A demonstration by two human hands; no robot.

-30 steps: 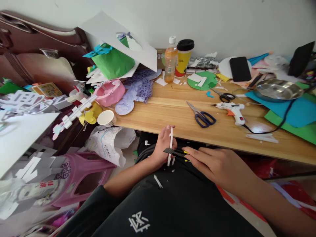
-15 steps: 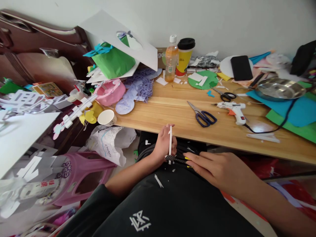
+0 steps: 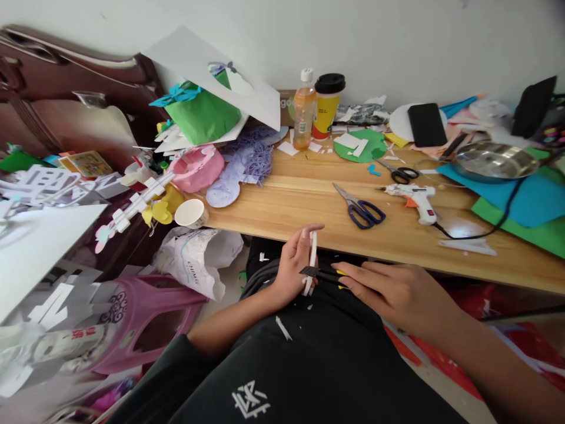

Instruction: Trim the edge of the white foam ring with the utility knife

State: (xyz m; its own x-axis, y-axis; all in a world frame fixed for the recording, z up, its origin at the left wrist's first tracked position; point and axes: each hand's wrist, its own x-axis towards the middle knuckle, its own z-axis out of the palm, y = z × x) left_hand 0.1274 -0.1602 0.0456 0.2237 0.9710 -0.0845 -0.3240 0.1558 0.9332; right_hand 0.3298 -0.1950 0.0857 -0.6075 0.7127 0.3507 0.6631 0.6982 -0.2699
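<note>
Above my lap, my left hand (image 3: 295, 268) pinches a narrow white strip (image 3: 313, 250) that stands roughly upright beside its fingers. My left index finger points out past the strip's upper end. My right hand (image 3: 388, 294) is closed on a utility knife (image 3: 324, 275) with a dark blade and yellow parts at the grip. The blade lies across the lower part of the strip, close to the left fingers; whether it touches the strip is hard to tell. Small white scraps (image 3: 283, 328) lie on my dark clothing.
The wooden table (image 3: 282, 206) ahead holds blue-handled scissors (image 3: 364, 212), a hot glue gun (image 3: 415, 200), a metal pan (image 3: 494, 160), a drink bottle (image 3: 304, 109) and a yellow cup (image 3: 327, 109). A paper cup (image 3: 191, 213) stands at the left edge, above a pink stool (image 3: 145, 294).
The knife has swung to point more up and left, and the strip now tilts with its lower end below the blade. My left index finger has stretched out further.
</note>
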